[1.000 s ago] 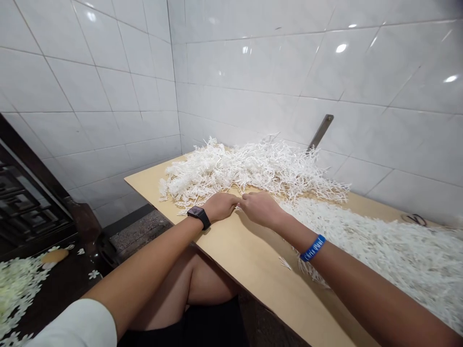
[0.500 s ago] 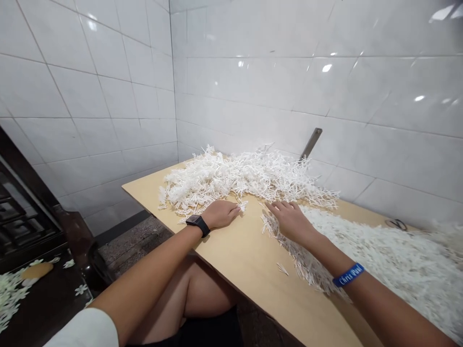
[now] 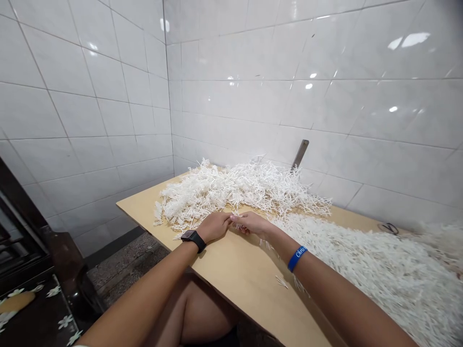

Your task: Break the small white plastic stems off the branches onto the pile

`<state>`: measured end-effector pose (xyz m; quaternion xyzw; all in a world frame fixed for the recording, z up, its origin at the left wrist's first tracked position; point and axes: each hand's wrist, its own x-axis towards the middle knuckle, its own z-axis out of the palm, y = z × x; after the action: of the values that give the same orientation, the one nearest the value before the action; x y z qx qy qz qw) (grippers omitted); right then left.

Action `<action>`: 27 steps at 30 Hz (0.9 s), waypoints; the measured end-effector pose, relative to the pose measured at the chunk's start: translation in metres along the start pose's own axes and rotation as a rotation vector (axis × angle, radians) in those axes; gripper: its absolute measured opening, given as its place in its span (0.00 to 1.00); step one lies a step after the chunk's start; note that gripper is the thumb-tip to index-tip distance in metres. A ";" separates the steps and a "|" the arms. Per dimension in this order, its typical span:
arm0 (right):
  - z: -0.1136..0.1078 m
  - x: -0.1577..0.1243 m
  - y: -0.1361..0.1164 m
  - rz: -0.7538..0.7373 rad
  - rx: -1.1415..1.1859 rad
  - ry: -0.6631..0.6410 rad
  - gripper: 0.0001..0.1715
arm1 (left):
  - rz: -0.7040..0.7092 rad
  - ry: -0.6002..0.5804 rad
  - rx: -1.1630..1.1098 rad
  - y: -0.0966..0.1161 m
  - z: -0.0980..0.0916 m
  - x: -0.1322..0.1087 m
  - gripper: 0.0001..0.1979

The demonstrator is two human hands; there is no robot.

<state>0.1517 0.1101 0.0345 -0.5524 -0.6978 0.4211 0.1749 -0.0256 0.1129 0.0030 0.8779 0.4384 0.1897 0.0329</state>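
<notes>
My left hand [image 3: 214,226], with a black watch at its wrist, is closed in a pinch above the board. Its fingertips meet those of my right hand [image 3: 255,224], which has a blue wristband behind it. Thin white branched strands [image 3: 238,225] show between and under the right fingers; how many is unclear. What the left fingers pinch is mostly covered, though it touches these strands. Just behind both hands lies a tangled heap of white branched stems [image 3: 231,185]. A large spread of short white pieces [image 3: 347,260] lies beneath and beyond my right forearm.
A tan board [image 3: 238,274] carries the heaps, its left edge beside my leg. A flat metal strip [image 3: 300,154] leans on the tiled wall [image 3: 231,111]. A dark cord loop [image 3: 388,228] lies at the back right. White flower-shaped pieces [image 3: 65,322] rest on dark furniture at left.
My right hand has moved left from the edge of the short white pieces to meet my left hand, with strands now in its fingers. The view has tilted up slightly.
</notes>
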 end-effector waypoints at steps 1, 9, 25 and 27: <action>0.002 -0.001 0.000 0.022 0.036 -0.016 0.24 | -0.009 0.001 0.008 0.000 0.000 0.000 0.17; 0.005 -0.010 0.004 0.209 0.102 -0.040 0.16 | -0.077 -0.028 0.099 0.007 0.003 0.002 0.17; -0.033 -0.087 0.026 0.012 -0.355 0.260 0.23 | -0.182 -0.088 0.064 0.007 0.007 0.003 0.16; -0.037 -0.078 0.029 -0.007 -0.407 0.327 0.31 | -0.175 -0.080 0.070 0.008 0.006 0.002 0.16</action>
<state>0.2220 0.0537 0.0504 -0.6345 -0.7326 0.1763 0.1721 -0.0163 0.1108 -0.0002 0.8438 0.5180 0.1353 0.0359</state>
